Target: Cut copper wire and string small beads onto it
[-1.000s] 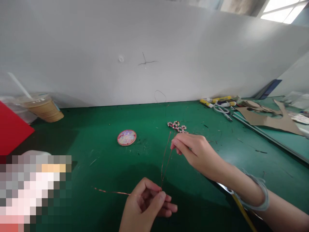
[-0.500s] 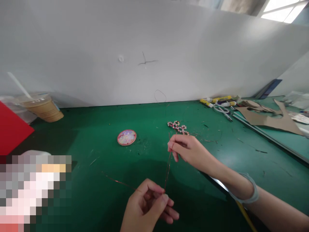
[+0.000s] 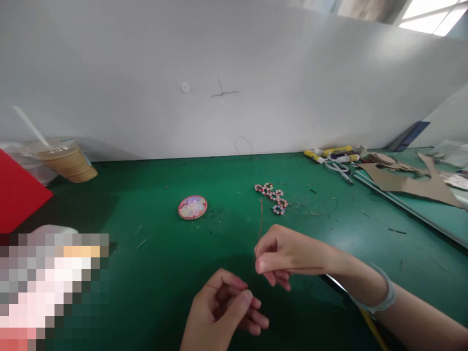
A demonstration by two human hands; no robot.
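My left hand [image 3: 226, 309] is low in the middle, thumb and forefinger pinched on a thin copper-coloured wire. A tiny reddish bit shows at those fingertips, too small to make out. Just right of it, my right hand [image 3: 287, 256] pinches the same kind of wire [image 3: 261, 217], whose end sticks up past the fingers. The stretch between the hands is hardly visible. Beyond the right hand lie several small beaded rings [image 3: 278, 209] in pink, red and pale colours. A round shallow dish [image 3: 192, 218] with a pink rim and pale, bead-like contents sits further left.
A tilted drink cup [image 3: 69, 163] with a straw and a red sheet [image 3: 20, 192] are at the left. Yellow-capped markers [image 3: 313, 156], a white cable [image 3: 338, 167] and cut cardboard [image 3: 405, 183] lie at the right. Wire scraps litter the green table [image 3: 146, 282] before a white panel [image 3: 146, 97].
My right hand has come down toward my left hand, still pinching wire. Its move uncovers the nearest beaded ring. My left hand has barely shifted.
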